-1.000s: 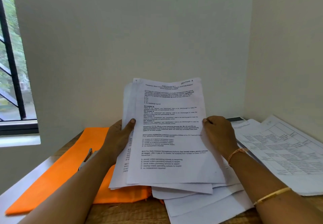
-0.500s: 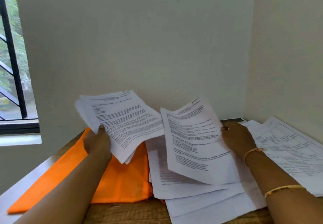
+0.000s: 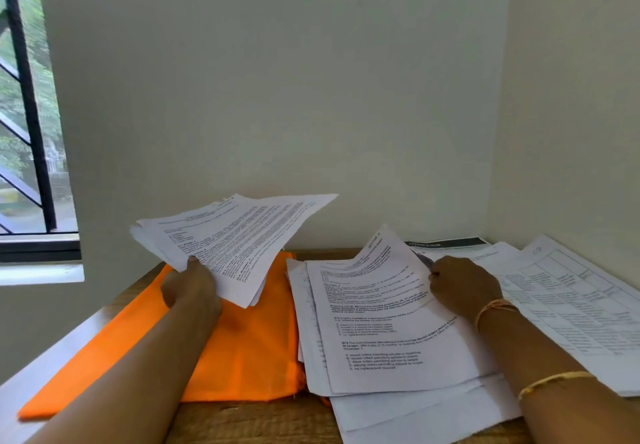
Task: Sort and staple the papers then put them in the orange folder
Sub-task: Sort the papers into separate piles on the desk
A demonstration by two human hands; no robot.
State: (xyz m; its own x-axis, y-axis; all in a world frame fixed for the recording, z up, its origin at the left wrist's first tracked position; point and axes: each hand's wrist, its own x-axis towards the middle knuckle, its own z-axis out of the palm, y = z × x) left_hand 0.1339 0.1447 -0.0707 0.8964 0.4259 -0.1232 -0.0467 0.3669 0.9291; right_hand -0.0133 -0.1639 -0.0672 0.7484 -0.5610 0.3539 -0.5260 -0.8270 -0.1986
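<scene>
Two-handed sorting: pinching a fanned sheaf of printed papers (image 3: pixel 235 239) in the left hand (image 3: pixel 190 291), thumb pressing on top, other fingers hidden underneath, holding it raised above the orange folder (image 3: pixel 242 350) lying flat on the wooden table (image 3: pixel 249 423) just below those fingers. Gripping the right edge of the top question sheet (image 3: pixel 381 322) with the right hand (image 3: pixel 464 287), thumb tip on the paper, other fingers tucked out of sight, bending its far corner up from the pile of loose papers (image 3: pixel 415 412) spreading under the fingers.

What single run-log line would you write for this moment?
left hand: grips sheaf above orange folder | right hand: pinches top sheet on pile | phase: sorting
</scene>
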